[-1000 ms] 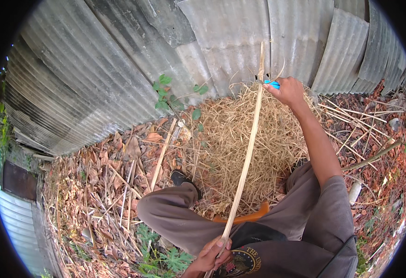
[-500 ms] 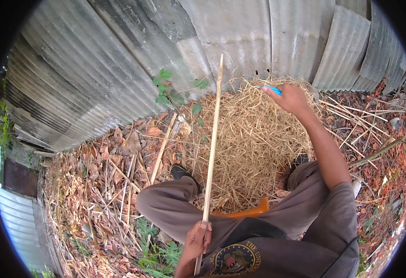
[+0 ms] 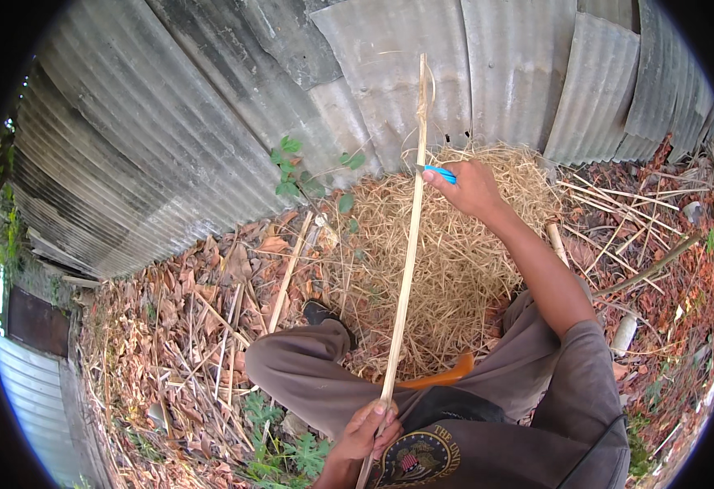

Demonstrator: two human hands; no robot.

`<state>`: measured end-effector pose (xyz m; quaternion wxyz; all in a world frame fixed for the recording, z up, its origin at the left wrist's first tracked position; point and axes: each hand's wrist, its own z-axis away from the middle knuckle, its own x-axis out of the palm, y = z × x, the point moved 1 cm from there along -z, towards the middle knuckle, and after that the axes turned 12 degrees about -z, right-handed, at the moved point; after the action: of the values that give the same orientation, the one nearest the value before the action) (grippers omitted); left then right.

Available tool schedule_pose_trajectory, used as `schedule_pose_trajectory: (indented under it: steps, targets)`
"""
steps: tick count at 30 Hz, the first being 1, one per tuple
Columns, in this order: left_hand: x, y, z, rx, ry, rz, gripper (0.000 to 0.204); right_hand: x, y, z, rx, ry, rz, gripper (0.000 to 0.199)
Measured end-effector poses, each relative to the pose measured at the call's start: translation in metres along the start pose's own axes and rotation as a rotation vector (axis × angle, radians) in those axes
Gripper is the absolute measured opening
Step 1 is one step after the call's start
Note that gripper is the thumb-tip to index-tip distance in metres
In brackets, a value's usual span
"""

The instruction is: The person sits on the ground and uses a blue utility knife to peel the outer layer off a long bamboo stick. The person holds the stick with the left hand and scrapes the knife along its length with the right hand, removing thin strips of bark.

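Note:
A long pale bamboo strip (image 3: 406,277) rises from my lap toward the metal wall, tilted slightly right. My left hand (image 3: 371,425) is wrapped round its lower end, close to my shirt. My right hand (image 3: 464,186) grips a knife by its blue handle (image 3: 442,174), thumb along the top. The knife's short blade meets the upper part of the strip. A thin curled shaving (image 3: 431,84) hangs off the strip near its tip. Beneath both lies a big heap of straw-coloured shavings (image 3: 455,261), between my legs.
Corrugated metal sheets (image 3: 406,106) stand close in front. Dry leaves (image 3: 202,310) cover the ground at left, with a loose strip (image 3: 291,273) on them. Several thin sticks (image 3: 618,204) lie at right. An orange curved object (image 3: 442,373) sits against my lap.
My right hand with the knife has come left and slightly down onto the strip. The strip's top has swung right and up; my left hand has shifted a little right.

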<state>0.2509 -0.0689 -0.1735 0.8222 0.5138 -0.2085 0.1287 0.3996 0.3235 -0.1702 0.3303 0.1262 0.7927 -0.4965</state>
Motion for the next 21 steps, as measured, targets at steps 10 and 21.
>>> schedule_pose_trajectory:
  steps: [10, 21]
  targets:
    - [0.016, -0.004, 0.033, -0.119, 0.069, -0.212, 0.031, -0.036, 0.056, -0.038, 0.096, 0.082, 0.237, 0.082]
    - [-0.025, 0.000, 0.023, -0.081, 0.426, -0.368, 0.033, -0.093, 0.137, -0.009, 0.522, 0.220, 0.343, 0.088]
